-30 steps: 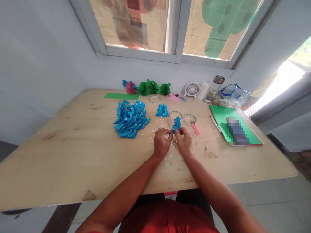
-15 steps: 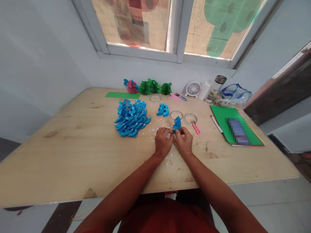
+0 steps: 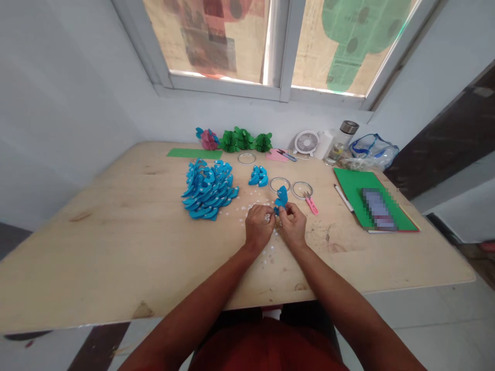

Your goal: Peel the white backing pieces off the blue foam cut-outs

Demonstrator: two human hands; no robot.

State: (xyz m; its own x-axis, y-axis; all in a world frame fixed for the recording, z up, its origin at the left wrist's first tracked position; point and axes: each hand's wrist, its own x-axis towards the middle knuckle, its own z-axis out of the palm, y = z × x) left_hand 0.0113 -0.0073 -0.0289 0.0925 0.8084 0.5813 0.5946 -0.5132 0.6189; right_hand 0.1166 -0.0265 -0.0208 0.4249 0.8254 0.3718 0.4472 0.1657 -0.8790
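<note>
Just above the tabletop, a blue folded paper piece (image 3: 282, 196) stands up between my fingertips. My right hand (image 3: 294, 225) pinches its lower end between thumb and fingers. Closed in a pinch, my left hand (image 3: 258, 224) meets the piece's lower left edge; the exact contact is partly hidden by the fingers. Small white paper bits (image 3: 266, 253) lie scattered around and below both hands. A pile of blue folded paper pieces with white dots (image 3: 209, 189) sits to the left, and a smaller blue group (image 3: 258, 176) lies beyond my hands.
Pink-handled snips (image 3: 310, 203) rest beside a roll of tape (image 3: 302, 190), with another roll (image 3: 279, 184) to its left. Green paper flowers (image 3: 243, 139), a small fan (image 3: 307, 142) and a bottle (image 3: 342, 142) line the wall. At right lie a marker (image 3: 343, 198) and a green sheet (image 3: 356, 180).
Both hands hold nearly the same place and grip on the blue paper piece. The whole view has shifted very slightly.
</note>
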